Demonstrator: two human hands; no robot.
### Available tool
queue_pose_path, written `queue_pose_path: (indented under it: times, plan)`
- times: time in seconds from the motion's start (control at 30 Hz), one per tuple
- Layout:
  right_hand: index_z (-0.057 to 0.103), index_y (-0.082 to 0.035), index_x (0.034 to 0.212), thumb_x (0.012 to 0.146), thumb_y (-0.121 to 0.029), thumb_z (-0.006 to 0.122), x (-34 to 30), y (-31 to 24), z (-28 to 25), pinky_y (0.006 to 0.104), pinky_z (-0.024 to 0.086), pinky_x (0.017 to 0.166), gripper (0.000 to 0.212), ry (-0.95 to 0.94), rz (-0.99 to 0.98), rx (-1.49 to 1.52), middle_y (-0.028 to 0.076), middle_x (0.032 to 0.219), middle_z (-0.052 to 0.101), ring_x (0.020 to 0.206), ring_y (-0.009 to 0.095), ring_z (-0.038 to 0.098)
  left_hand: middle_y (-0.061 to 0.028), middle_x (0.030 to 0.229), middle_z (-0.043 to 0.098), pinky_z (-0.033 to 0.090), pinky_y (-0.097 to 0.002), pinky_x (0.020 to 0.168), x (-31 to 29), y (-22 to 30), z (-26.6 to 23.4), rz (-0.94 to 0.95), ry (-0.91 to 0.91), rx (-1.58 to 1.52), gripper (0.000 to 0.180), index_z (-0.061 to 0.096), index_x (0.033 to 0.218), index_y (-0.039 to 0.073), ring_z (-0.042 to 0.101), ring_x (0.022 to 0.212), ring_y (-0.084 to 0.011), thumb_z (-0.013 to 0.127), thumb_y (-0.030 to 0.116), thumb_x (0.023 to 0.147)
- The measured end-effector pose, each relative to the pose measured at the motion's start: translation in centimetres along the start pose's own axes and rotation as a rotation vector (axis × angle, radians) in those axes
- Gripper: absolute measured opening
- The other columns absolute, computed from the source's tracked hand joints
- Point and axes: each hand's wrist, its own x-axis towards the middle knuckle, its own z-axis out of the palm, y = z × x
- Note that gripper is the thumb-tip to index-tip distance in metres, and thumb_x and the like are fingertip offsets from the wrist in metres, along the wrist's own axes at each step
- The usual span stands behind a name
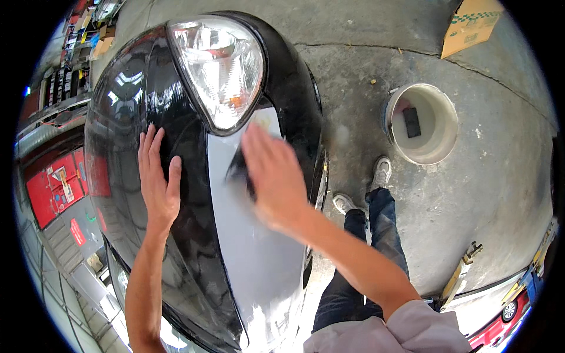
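Observation:
My left hand [159, 182] lies flat on the black car hood [185, 247], fingers stretched and thumb apart, holding nothing. My right hand [273, 176], smeared by motion, presses a dark sheet that looks like sandpaper [238, 167] against the grey, dull fender panel [250, 253]. Most of the sheet is hidden under the palm and fingers. Just beyond the right fingertips sits the clear headlight [220, 70], and a small yellowish patch shows on the panel below it.
On the concrete floor to the right stands a round whitish bucket [452, 126] with a dark rectangular block [412, 122] inside. A cardboard piece [472, 26] lies at the far right. My shoes [381, 170] are beside the car. Red cabinets [56, 188] stand at the left.

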Motion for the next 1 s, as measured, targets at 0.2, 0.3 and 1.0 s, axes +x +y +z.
queue_pose_path:
  times: [0.2, 0.3, 1.0]
  plan:
    - [0.032, 0.013, 0.153, 0.094, -0.024, 0.064, 1.1, 1.3, 0.6, 0.0504, 0.025, 0.125, 0.076, 0.022, 0.064, 0.049, 0.031, 0.162, 0.031, 0.154, 0.042, 0.029, -0.0163, 0.166, 0.035, 0.018, -0.0477, 0.127, 0.0, 0.1, -0.1, 0.015, -0.022, 0.007, 0.056, 0.042, 0.155, 0.004, 0.025, 0.156, -0.0374, 0.046, 0.035, 0.108]
    - [0.023, 0.016, 0.154, 0.09, -0.039, 0.071, -2.1, -1.6, 0.9, 0.0508, 0.019, 0.127, 0.098, -0.054, 0.127, 0.109, 0.036, 0.165, 0.019, 0.156, 0.045, 0.019, -0.0163, 0.166, 0.035, 0.017, -0.0478, 0.127, -0.1, 0.2, -0.4, 0.001, -0.036, 0.018, 0.057, 0.042, 0.155, 0.004, 0.025, 0.156, -0.0378, 0.046, 0.036, 0.108]
    - [0.026, 0.011, 0.157, 0.085, -0.03, 0.075, -3.6, -2.0, 0.3, 0.0512, 0.017, 0.128, 0.096, -0.079, 0.057, 0.144, 0.032, 0.164, 0.026, 0.156, 0.041, 0.021, -0.0163, 0.163, 0.039, 0.021, -0.0477, 0.125, -0.2, -0.2, 0.1, 0.026, 0.008, 0.003, 0.055, 0.045, 0.153, 0.005, 0.028, 0.155, -0.0383, 0.052, 0.031, 0.105]
